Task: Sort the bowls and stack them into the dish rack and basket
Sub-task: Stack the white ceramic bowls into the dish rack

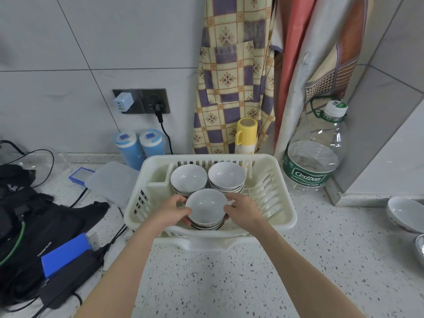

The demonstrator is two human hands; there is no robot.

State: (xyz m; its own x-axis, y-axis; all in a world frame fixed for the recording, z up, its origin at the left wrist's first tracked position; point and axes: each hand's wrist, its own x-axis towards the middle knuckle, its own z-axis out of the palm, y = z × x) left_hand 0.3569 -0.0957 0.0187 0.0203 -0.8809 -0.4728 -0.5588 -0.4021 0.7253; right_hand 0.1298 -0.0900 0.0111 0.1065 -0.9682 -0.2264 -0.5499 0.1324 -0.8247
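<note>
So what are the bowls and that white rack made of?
The bowls look like glazed ceramic, maybe melamine: smooth, white and glossy, with light glinting inside. The rack looks like cream plastic: moulded slats, rounded rim, dull sheen.

Open speckled desk (229,283) lay in front of the dish rack (284,214), whose slotted right half stood free, while two bowl stacks (207,177) filled its rear and black gear (34,226) crowded the left approach.
</note>
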